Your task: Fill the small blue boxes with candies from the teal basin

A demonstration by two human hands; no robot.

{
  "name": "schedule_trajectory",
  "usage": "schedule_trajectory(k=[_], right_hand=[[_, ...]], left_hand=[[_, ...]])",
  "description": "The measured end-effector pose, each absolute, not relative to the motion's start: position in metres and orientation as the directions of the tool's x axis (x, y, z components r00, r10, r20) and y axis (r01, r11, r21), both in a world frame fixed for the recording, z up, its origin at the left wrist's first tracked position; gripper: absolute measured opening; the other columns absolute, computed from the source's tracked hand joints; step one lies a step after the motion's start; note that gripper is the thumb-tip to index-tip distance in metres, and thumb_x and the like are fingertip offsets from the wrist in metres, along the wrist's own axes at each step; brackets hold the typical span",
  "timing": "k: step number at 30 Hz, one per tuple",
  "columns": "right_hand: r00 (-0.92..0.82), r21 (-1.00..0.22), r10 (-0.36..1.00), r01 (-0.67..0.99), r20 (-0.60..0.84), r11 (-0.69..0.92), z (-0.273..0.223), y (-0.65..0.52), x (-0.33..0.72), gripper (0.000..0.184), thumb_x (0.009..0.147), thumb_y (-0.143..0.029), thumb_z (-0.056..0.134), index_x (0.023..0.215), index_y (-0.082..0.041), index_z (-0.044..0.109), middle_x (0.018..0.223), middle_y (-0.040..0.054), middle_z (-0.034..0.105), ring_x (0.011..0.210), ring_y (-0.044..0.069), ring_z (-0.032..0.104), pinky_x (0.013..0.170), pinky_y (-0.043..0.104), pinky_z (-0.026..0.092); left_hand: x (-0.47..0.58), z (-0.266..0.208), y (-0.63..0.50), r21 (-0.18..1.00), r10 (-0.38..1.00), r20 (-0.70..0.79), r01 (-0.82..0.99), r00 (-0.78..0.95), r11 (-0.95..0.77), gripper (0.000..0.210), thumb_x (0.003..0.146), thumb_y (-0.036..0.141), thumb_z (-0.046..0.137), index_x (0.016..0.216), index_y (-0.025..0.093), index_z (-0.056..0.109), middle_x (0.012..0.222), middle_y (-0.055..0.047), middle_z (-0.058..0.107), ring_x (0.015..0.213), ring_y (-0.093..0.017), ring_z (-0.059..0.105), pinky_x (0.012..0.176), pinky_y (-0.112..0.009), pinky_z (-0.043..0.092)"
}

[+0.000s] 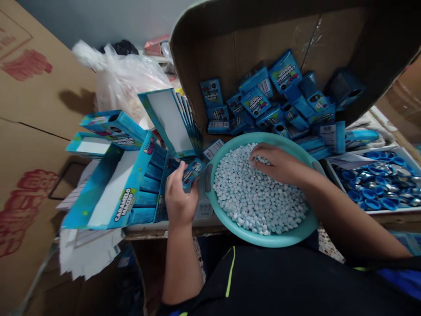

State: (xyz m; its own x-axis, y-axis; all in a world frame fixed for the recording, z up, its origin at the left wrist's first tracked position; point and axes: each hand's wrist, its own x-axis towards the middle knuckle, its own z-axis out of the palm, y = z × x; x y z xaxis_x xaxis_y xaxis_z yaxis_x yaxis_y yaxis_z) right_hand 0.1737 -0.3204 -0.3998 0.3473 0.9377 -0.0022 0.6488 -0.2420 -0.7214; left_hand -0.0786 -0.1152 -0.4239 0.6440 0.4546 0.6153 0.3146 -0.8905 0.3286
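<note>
My left hand (pixel 181 195) is closed around a small blue candy box (pixel 192 173), just left of the bowl. Pale candies show at the open end of that box. A round turquoise bowl (pixel 226 219) full of small pale blue and white candies (pixel 250 193) sits at the table's front edge, close to my body. Over the bowl, my right hand (pixel 276 162) has its fingers curled on the candies, and some show between thumb and fingers.
Left of my hands stands a blue display box (pixel 92 188) with small boxes in it. Behind the bowl, a large cardboard carton (pixel 210 48) lies with many blue candy boxes (pixel 256 103). A white tray (pixel 371 213) at right holds blue and silver caps. White sheets (pixel 88 254) hang at left.
</note>
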Motion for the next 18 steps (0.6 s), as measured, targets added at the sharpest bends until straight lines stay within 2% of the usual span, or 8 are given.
schedule_trajectory(k=[3,6,8,11,13,15,17,18], right_hand=[[0.354,-0.722,0.935,0.647,0.001,-0.244,-0.401,-0.321,0.174,0.031,0.104,-0.044,0.047,0.106,-0.025,0.071,0.129,0.0117,0.067,0.123,0.032,0.064,0.106,0.049,0.054],[0.337,-0.724,0.941,0.638,-0.043,-0.261,-0.403,-0.323,0.175,0.032,0.104,-0.046,0.047,0.11,-0.025,0.071,0.132,0.0112,0.066,0.125,0.033,0.062,0.108,0.052,0.053],[0.326,-0.718,0.942,0.636,-0.081,-0.282,-0.403,-0.323,0.176,0.035,0.103,-0.048,0.047,0.114,-0.025,0.071,0.134,0.0117,0.065,0.127,0.034,0.062,0.107,0.054,0.053],[0.335,-0.71,0.936,0.633,-0.108,-0.309,-0.405,-0.324,0.176,0.039,0.103,-0.05,0.046,0.119,-0.023,0.07,0.138,0.0128,0.064,0.127,0.036,0.062,0.107,0.057,0.053],[0.339,-0.711,0.937,0.638,-0.087,-0.297,-0.406,-0.325,0.176,0.04,0.103,-0.05,0.047,0.119,-0.023,0.071,0.138,0.0131,0.064,0.126,0.036,0.062,0.11,0.059,0.051],[0.335,-0.714,0.94,0.643,-0.064,-0.278,-0.408,-0.326,0.176,0.041,0.103,-0.051,0.046,0.12,-0.023,0.071,0.137,0.0134,0.065,0.127,0.037,0.062,0.112,0.06,0.05],[0.332,-0.72,0.942,0.642,-0.05,-0.265,-0.409,-0.327,0.176,0.044,0.104,-0.052,0.043,0.123,-0.024,0.071,0.138,0.013,0.065,0.129,0.037,0.061,0.112,0.06,0.049],[0.33,-0.724,0.943,0.639,-0.047,-0.259,-0.409,-0.328,0.176,0.045,0.105,-0.052,0.041,0.124,-0.025,0.071,0.138,0.0125,0.065,0.13,0.037,0.061,0.112,0.059,0.05]], left_hand=[[-0.086,-0.44,-0.11,0.399,0.579,0.586,0.42,0.567,-0.815,0.061,0.091,0.036,0.075,0.147,0.019,0.058,0.126,-0.014,0.071,0.119,-0.026,0.069,0.104,-0.04,0.057],[-0.088,-0.441,-0.11,0.379,0.59,0.591,0.456,0.55,-0.805,0.046,0.092,0.036,0.074,0.133,0.016,0.067,0.122,-0.015,0.07,0.117,-0.027,0.069,0.104,-0.04,0.058],[-0.09,-0.433,-0.115,0.332,0.564,0.611,0.468,0.555,-0.819,0.045,0.092,0.033,0.075,0.133,0.014,0.067,0.129,-0.018,0.069,0.123,-0.029,0.068,0.107,-0.043,0.058],[-0.101,-0.414,-0.126,0.143,0.372,0.754,0.419,0.541,-0.897,0.042,0.089,0.02,0.077,0.129,0.017,0.067,0.128,-0.017,0.071,0.119,-0.029,0.071,0.102,-0.044,0.062],[-0.118,-0.403,-0.132,-0.053,0.14,0.853,0.349,0.503,-0.936,0.039,0.083,0.009,0.076,0.118,0.022,0.069,0.107,-0.01,0.075,0.097,-0.024,0.076,0.085,-0.04,0.067],[-0.14,-0.393,-0.131,-0.217,-0.042,0.873,0.311,0.487,-0.925,0.041,0.076,0.005,0.075,0.11,0.026,0.067,0.086,-0.004,0.071,0.075,-0.022,0.074,0.067,-0.038,0.067],[-0.163,-0.384,-0.128,-0.274,-0.102,0.888,0.338,0.449,-0.9,0.039,0.073,0.01,0.074,0.105,0.029,0.063,0.074,-0.002,0.062,0.061,-0.021,0.066,0.053,-0.04,0.063],[-0.173,-0.379,-0.128,-0.215,-0.03,0.891,0.361,0.454,-0.908,0.036,0.073,0.014,0.073,0.103,0.03,0.062,0.07,-0.002,0.057,0.057,-0.022,0.062,0.05,-0.042,0.061]])
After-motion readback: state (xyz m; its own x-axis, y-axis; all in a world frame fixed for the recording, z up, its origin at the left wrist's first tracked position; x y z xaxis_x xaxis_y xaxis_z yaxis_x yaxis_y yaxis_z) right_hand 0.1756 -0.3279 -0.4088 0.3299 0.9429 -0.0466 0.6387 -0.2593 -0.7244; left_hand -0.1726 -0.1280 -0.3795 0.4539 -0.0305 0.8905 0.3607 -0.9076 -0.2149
